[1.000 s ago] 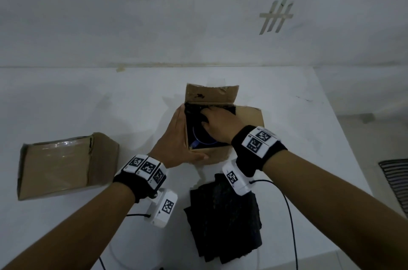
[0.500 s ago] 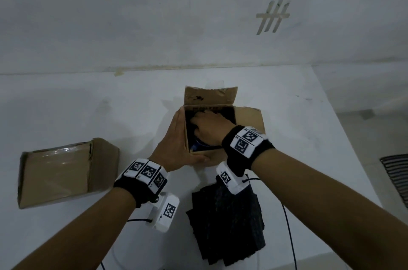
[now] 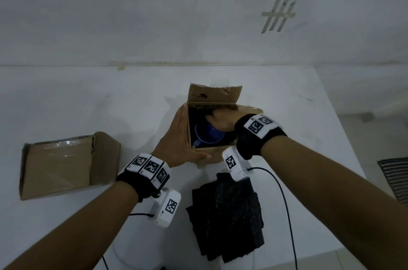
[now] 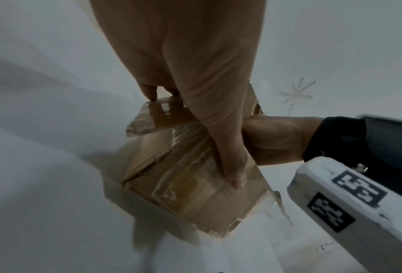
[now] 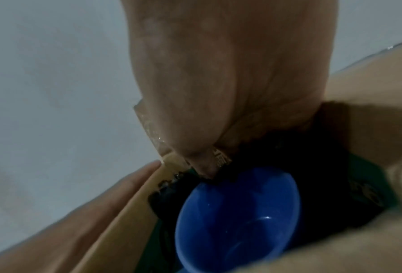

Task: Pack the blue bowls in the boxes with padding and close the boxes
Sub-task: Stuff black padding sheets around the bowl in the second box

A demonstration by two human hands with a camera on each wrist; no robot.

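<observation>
An open cardboard box [image 3: 205, 156] stands mid-table with a blue bowl [image 3: 208, 137] inside, black padding [image 5: 300, 157] around it. My left hand [image 3: 178, 137] lies flat against the box's left wall, fingers straight, thumb along the front face [image 4: 232, 166]. My right hand [image 3: 220, 118] reaches into the far side of the box. Its thumb tip touches the padding at the bowl's [image 5: 237, 218] rim; its other fingers are blurred. A stack of black padding sheets [image 3: 227, 214] lies on the table in front of the box.
A second cardboard box [image 3: 66, 163], taped shut, lies on the table at the left. The open box's far flap [image 3: 214, 95] stands upright. The table's right edge [image 3: 344, 137] is near, with a striped mat [image 3: 395, 179] on the floor beyond. Cables trail from both wrists.
My right hand has slid from over the bowl to the far wall of the box, uncovering the blue bowl. My left hand has stayed on the box's left side.
</observation>
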